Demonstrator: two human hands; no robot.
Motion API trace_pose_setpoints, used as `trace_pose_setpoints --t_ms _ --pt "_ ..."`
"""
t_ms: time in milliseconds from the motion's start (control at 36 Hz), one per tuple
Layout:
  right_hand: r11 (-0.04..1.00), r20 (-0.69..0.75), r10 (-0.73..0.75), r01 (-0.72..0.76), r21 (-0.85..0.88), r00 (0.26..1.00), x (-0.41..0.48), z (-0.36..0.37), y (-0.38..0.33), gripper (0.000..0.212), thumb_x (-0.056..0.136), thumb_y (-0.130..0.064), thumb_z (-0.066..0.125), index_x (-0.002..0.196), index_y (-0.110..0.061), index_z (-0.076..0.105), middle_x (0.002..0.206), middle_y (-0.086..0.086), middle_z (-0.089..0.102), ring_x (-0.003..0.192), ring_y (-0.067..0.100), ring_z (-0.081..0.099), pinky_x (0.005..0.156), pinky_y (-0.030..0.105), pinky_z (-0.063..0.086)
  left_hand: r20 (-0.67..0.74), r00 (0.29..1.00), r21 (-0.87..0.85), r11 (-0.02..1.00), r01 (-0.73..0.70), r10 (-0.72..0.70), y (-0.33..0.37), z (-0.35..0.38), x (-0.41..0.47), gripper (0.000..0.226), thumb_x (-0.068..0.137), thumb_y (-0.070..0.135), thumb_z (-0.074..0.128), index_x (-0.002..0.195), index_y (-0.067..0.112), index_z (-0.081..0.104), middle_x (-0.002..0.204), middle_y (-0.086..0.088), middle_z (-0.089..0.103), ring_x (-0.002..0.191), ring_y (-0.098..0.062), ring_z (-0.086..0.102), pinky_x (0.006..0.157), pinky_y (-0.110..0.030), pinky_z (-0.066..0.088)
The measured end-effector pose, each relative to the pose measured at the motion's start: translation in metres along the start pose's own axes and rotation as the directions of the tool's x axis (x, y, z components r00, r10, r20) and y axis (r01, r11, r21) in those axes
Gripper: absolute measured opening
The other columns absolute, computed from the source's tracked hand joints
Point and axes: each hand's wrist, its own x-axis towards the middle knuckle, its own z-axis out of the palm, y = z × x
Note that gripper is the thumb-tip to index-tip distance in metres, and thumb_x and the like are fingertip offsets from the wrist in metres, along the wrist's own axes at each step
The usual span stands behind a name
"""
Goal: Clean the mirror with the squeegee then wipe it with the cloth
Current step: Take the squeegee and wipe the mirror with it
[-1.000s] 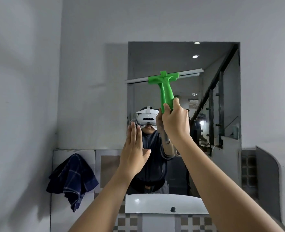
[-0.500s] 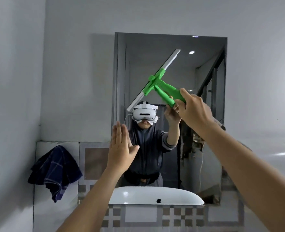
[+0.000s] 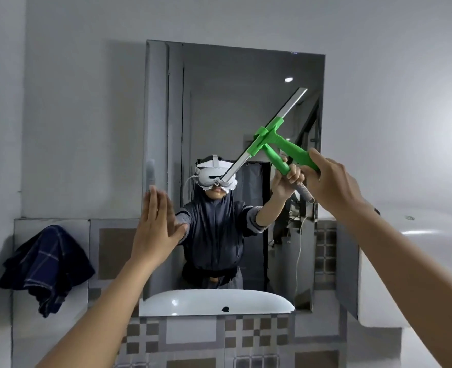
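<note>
Taking the mirror as the landmark, the cloth hangs well to its left: a dark blue checked piece, crumpled and draped over the top edge of the tiled wall panel, below the level of the mirror's middle. Nothing touches it.

At the mirror's lower left edge the left hand is raised with its back to the camera, flat and fully open, fingers straight and close together, thumb spread toward the glass. It holds nothing. Whether the palm actually touches the mirror or only hovers in front of it cannot be told.

Along the mirror's bottom edge shows the white curved rim of a basin.

Over the right half of the mirror lies the squeegee, its green head and long silvery blade set on a diagonal, the low end near the mirror's centre and the high end toward the upper right corner. The blade appears to lie against the glass, and a green reflected handle shows just beneath the real one.

At the mirror's right edge the right hand is closed around the green handle, fingers wrapped tightly, the forearm reaching in from the lower right.

Further right of the mirror, a white rounded fixture juts from the wall.
</note>
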Motion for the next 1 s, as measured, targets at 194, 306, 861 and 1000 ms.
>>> trace_pose_setpoints --t_ms 194,306,861,1000 --pt "0.989 -0.014 0.128 -0.127 0.072 0.992 -0.025 0.012 -0.002 0.023 0.094 -0.023 0.043 0.116 -0.019 0.045 0.087 0.008 0.056 0.072 0.031 0.048 0.055 0.031 0.034 -0.008 1.0 -0.009 1.0 -0.003 0.003 0.002 -0.004 -0.002 0.104 0.082 0.056 0.053 0.14 0.013 -0.022 0.151 -0.006 -0.024 0.139 -0.02 -0.021 0.11 -0.031 0.003" --pt "0.974 -0.034 0.189 -0.183 0.133 0.981 -0.038 0.021 -0.013 0.027 0.094 -0.017 0.042 0.121 -0.018 0.044 0.088 0.007 0.055 0.073 0.032 0.05 0.055 0.032 0.036 0.002 1.0 0.01 1.0 -0.01 0.01 -0.001 -0.004 -0.002 0.103 0.082 0.057 0.051 0.143 0.009 -0.016 0.152 -0.008 -0.022 0.14 -0.022 -0.02 0.111 -0.031 0.002" --pt "0.716 -0.052 0.583 -0.483 0.504 0.811 -0.08 0.078 -0.089 0.018 0.097 -0.03 0.037 0.107 -0.016 0.044 0.089 0.013 0.062 0.078 0.034 0.059 0.062 0.037 0.044 0.014 0.996 -0.023 0.996 -0.083 0.083 -0.011 -0.003 -0.006 0.099 0.084 0.048 0.057 0.144 0.01 -0.013 0.153 -0.008 -0.021 0.14 -0.021 -0.019 0.116 -0.037 0.007" --pt "0.587 -0.038 0.676 -0.507 0.631 0.736 -0.087 0.096 -0.132 0.016 0.097 -0.024 0.039 0.097 -0.009 0.045 0.081 0.01 0.059 0.075 0.032 0.059 0.061 0.039 0.045 0.05 0.992 -0.004 0.993 -0.114 0.114 -0.025 -0.005 -0.01 0.098 0.085 0.047 0.056 0.144 0.009 -0.012 0.152 -0.007 -0.022 0.14 -0.021 -0.021 0.115 -0.033 0.003"
